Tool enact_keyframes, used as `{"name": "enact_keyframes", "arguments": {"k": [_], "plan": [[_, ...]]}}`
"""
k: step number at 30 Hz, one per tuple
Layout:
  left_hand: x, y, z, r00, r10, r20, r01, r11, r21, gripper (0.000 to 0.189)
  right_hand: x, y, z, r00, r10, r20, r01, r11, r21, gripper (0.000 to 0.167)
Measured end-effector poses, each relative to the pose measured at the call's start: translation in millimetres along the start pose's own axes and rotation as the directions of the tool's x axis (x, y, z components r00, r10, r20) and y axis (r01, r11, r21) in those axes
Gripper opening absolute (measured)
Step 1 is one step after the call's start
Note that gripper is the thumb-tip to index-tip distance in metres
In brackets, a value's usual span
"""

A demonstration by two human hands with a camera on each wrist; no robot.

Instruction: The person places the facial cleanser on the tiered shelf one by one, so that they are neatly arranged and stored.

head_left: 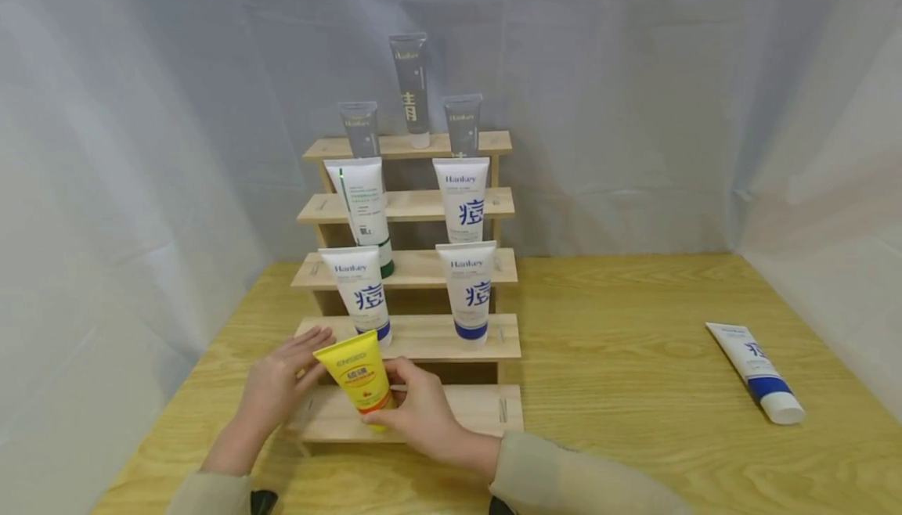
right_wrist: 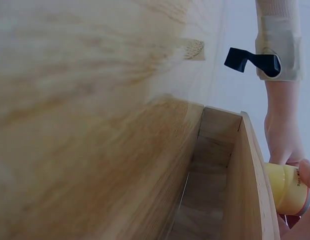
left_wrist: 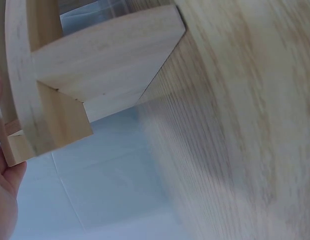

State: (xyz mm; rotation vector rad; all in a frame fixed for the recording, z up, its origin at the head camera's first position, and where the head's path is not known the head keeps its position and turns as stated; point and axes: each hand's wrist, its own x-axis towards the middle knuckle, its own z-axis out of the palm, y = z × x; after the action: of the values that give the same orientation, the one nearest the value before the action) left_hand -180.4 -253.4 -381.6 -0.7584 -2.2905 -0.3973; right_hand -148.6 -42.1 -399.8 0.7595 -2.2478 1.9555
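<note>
A yellow squeeze tube [head_left: 358, 374], tilted with its flat end up, is pinched near its cap by my right hand [head_left: 428, 415]. It stands over the lowest step of a wooden stepped stand [head_left: 461, 413]. My left hand [head_left: 273, 380] grips the left end of the second step, and the left wrist view shows fingertips [left_wrist: 12, 175] at that board's end. On the second step, behind the yellow tube, are two white tubes with blue bands, one left [head_left: 358, 284] and one right [head_left: 468, 284]. In the right wrist view, the yellow tube's lower end [right_wrist: 280, 187] shows beyond a board edge.
Higher up stand a white-and-green tube [head_left: 362, 198], another white tube [head_left: 461, 194] and three grey tubes, one [head_left: 411, 81] on the top step. A white tube with a blue band [head_left: 754, 370] lies on the wooden table [head_left: 606, 390] at right. Pale curtains [head_left: 634, 108] surround the table.
</note>
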Motion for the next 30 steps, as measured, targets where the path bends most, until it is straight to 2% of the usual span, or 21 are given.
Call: {"name": "enact_keyframes", "arguments": {"k": [8,16,24,30], "plan": [[-1.0,-1.7,0.6,1.000,0.013,-0.003,-0.013,1.000,0.003,0.063,0.5,-3,-1,0.999,0.035,0.014,-0.035,0.999,-0.002,0.049],[-2.1,-2.7,-0.2,1.000,0.000,0.016,0.000,1.000,0.008,0.033,-0.5,-4,-11,0.995,0.019,0.098,-0.019,1.000,0.000,0.046],[-1.2,-1.2,-1.0,1.000,-0.003,0.023,0.003,1.000,0.010,0.030,-0.6,-3,-15,0.995,0.017,0.102,-0.013,0.999,-0.041,0.034],[-0.4,-0.6,-0.6,1.000,0.003,0.018,-0.003,1.000,0.011,0.029,-0.2,-3,-17,0.993,0.028,0.117,-0.019,0.997,-0.079,0.034]]}}
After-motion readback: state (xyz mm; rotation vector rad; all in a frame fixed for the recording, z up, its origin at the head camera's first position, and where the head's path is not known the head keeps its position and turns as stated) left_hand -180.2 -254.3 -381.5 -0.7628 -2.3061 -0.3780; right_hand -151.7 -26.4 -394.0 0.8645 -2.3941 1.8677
